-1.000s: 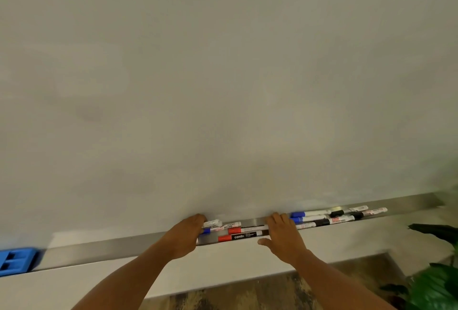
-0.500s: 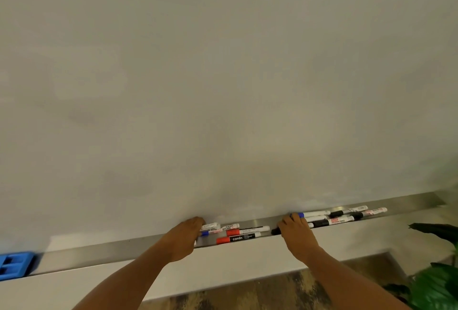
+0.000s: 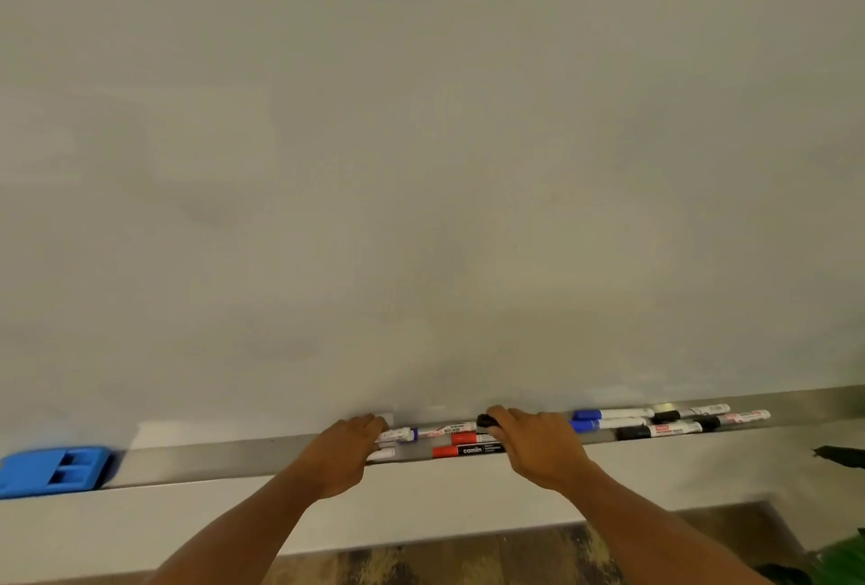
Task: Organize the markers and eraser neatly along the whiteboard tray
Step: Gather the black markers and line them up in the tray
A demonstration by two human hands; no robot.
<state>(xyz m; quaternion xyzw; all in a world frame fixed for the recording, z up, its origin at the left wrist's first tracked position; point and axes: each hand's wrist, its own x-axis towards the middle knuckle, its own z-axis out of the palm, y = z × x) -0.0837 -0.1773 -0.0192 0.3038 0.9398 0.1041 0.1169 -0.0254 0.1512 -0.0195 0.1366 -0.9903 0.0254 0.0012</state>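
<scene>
While both hands reach into the tray (image 3: 210, 460), right hand (image 3: 538, 446) grips a black marker (image 3: 486, 421); left hand (image 3: 348, 449) touches white markers (image 3: 395, 434), grip unclear. Blue eraser (image 3: 54, 471) far left.

tray (image 3: 234, 460) | steel ledge | markers (image 3: 655, 423) in rows | blue eraser (image 3: 51, 472) far left

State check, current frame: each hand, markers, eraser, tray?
Left hand: fingertips rest on marker ends in the tray.
Right hand: grips a black-capped marker.
Red-and-black marker: lying flat between the hands.
Blue rectangular eraser: at far left end, untouched.
Silver metal tray: holds markers, two clusters.
</scene>
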